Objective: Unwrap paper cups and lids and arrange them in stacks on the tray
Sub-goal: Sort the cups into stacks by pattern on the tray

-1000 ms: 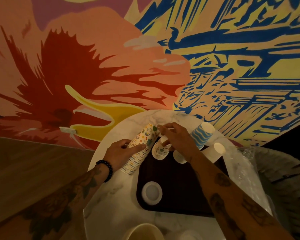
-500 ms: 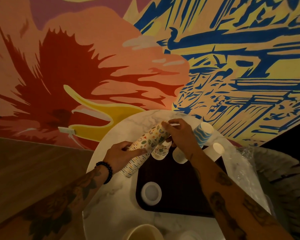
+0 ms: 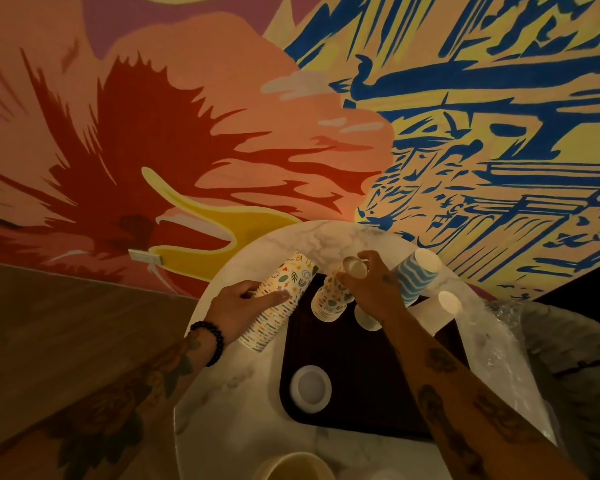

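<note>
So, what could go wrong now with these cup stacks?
The long stack leans in the left hand; loose cups might slide out. The right hand grips the top cup of the short stack on the tray; a skewed push could topple it. The blue stack stands close beside that hand and might get knocked.

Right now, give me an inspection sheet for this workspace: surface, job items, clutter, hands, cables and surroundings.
Surface: round marble table with a dark tray on it.
Job's things: long patterned stack, tilted at the tray's left edge; short patterned stack and white lid on the tray; blue wavy cups at the far right.
Clutter: crumpled plastic wrap on the right; cream cup at the near edge.
Hands: left hand holds the long patterned stack; right hand grips the short patterned stack's top.
Cables: nothing seen for certain.
Surroundings: painted mural wall; wooden floor.
</note>
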### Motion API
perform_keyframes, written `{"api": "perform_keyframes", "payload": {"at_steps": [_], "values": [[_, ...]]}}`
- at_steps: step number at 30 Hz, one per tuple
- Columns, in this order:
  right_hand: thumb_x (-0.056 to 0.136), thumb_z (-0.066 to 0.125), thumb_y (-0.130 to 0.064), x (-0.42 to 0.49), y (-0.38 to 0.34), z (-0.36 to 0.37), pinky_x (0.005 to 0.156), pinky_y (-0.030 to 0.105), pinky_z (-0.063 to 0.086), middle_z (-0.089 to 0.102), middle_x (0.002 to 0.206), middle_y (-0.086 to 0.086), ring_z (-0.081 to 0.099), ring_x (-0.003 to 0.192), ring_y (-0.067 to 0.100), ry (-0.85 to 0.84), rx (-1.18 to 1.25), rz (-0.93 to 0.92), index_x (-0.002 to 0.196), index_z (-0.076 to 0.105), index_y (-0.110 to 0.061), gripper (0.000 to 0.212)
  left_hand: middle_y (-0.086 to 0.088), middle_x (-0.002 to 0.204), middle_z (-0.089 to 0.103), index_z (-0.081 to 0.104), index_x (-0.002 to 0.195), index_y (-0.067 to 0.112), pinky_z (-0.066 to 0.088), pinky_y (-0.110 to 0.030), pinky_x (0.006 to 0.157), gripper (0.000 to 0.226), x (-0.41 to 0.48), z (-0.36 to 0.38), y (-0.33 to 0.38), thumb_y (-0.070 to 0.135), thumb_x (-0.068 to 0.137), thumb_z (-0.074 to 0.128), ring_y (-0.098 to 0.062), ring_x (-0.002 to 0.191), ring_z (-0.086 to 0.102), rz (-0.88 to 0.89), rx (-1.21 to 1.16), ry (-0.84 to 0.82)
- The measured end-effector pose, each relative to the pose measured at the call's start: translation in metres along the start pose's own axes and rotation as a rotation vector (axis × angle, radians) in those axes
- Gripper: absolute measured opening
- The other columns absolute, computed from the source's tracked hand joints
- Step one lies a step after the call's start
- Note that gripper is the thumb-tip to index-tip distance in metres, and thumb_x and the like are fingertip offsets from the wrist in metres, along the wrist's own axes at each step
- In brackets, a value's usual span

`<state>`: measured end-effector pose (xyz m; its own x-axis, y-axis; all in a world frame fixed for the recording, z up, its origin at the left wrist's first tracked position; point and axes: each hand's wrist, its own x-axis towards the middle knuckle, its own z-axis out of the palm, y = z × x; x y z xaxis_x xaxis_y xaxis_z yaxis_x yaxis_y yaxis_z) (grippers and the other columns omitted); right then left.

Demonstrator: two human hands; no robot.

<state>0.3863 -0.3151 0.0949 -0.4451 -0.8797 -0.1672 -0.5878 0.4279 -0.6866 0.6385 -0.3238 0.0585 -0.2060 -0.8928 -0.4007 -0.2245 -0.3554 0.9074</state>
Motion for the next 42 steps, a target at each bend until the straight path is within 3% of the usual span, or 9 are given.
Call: {"api": "perform_keyframes", "payload": {"at_steps": [5, 8, 12, 20, 25, 28, 35, 40, 42], "values": [[0.091, 0.067, -0.045, -0.005, 0.0, 0.002, 0.093, 0.034, 0.043, 0.043, 0.144, 0.005, 0.047, 0.129, 0.026, 0.011, 0.01, 0.023, 0.139, 0.044, -0.028, 0.056, 0.008, 0.099, 0.075, 0.073, 0.102, 0.028, 0.056, -0.027, 0.073, 0.046, -0.001, 0.001, 0.003, 0.054, 0.067, 0.084, -0.011, 0.087, 0.071, 0.013, -0.009, 0.011], [0.09, 0.067, -0.05, -0.007, -0.012, -0.003, 0.085, 0.036, 0.053, 0.055, 0.128, 0.001, 0.058, 0.113, 0.022, 0.069, 0.15, -0.027, 0.126, 0.053, -0.03, 0.044, 0.007, 0.099, 0.074, 0.072, 0.103, 0.029, 0.055, -0.027, 0.072, 0.046, 0.0, 0.004, 0.006, 0.055, 0.067, 0.083, -0.011, 0.087, 0.071, 0.024, 0.007, -0.006], [0.09, 0.067, -0.054, -0.013, -0.033, -0.008, 0.053, 0.022, 0.049, 0.068, 0.112, -0.001, 0.067, 0.073, 0.015, -0.156, 0.277, -0.029, 0.117, 0.06, -0.024, 0.041, 0.007, 0.099, 0.073, 0.071, 0.104, 0.028, 0.055, -0.027, 0.072, 0.048, -0.001, 0.011, 0.009, 0.057, 0.067, 0.083, -0.012, 0.087, 0.07, 0.043, 0.047, -0.024], [0.084, 0.077, -0.045, -0.019, -0.035, -0.002, 0.053, 0.028, 0.054, 0.071, 0.1, 0.006, 0.064, 0.058, 0.013, -0.188, 0.326, -0.012, 0.107, 0.065, -0.019, 0.036, 0.014, 0.097, 0.072, 0.071, 0.103, 0.033, 0.048, -0.016, 0.066, 0.047, -0.005, 0.021, 0.014, 0.061, 0.066, 0.081, -0.001, 0.085, 0.068, 0.109, 0.138, -0.082], [0.085, 0.078, -0.04, -0.018, -0.031, -0.003, 0.054, 0.029, 0.054, 0.071, 0.093, 0.008, 0.062, 0.055, 0.014, -0.166, 0.347, -0.022, 0.099, 0.068, -0.017, 0.029, 0.014, 0.101, 0.071, 0.071, 0.104, 0.037, 0.052, -0.025, 0.079, 0.07, -0.003, 0.021, 0.01, 0.077, 0.046, 0.075, -0.005, 0.095, 0.066, 0.133, 0.167, -0.109], [0.087, 0.076, -0.038, -0.019, -0.033, -0.006, 0.053, 0.027, 0.053, 0.071, 0.094, 0.006, 0.062, 0.057, 0.014, -0.151, 0.347, -0.034, 0.098, 0.068, -0.018, 0.024, 0.013, 0.1, 0.071, 0.071, 0.104, 0.036, 0.049, -0.023, 0.075, 0.072, -0.003, 0.02, 0.012, 0.074, 0.043, 0.073, -0.006, 0.094, 0.066, 0.134, 0.162, -0.102], [0.091, 0.072, -0.038, -0.004, -0.041, -0.034, 0.057, 0.025, 0.049, 0.07, 0.092, 0.0, 0.061, 0.066, 0.009, 0.106, 0.48, -0.071, 0.1, 0.067, -0.021, 0.02, 0.008, 0.102, 0.071, 0.071, 0.106, 0.028, 0.052, -0.026, 0.074, 0.04, -0.002, 0.011, 0.005, 0.048, 0.073, 0.083, -0.01, 0.09, 0.067, 0.061, 0.142, -0.04], [0.085, 0.074, -0.046, 0.008, -0.035, -0.036, 0.078, 0.036, 0.057, 0.066, 0.11, -0.006, 0.065, 0.1, 0.019, 0.223, 0.343, -0.111, 0.104, 0.066, -0.026, 0.029, 0.007, 0.103, 0.072, 0.071, 0.105, 0.03, 0.057, -0.033, 0.082, 0.064, 0.0, 0.004, 0.001, 0.066, 0.053, 0.081, -0.013, 0.091, 0.07, 0.023, 0.108, -0.026], [0.087, 0.075, -0.039, 0.007, -0.032, -0.03, 0.08, 0.031, 0.055, 0.063, 0.113, -0.006, 0.061, 0.104, 0.016, 0.205, 0.275, -0.114, 0.108, 0.065, -0.022, 0.028, 0.008, 0.103, 0.072, 0.071, 0.105, 0.03, 0.058, -0.035, 0.084, 0.077, -0.002, 0.002, 0.003, 0.073, 0.041, 0.076, -0.013, 0.092, 0.07, 0.021, 0.096, -0.026]]}}
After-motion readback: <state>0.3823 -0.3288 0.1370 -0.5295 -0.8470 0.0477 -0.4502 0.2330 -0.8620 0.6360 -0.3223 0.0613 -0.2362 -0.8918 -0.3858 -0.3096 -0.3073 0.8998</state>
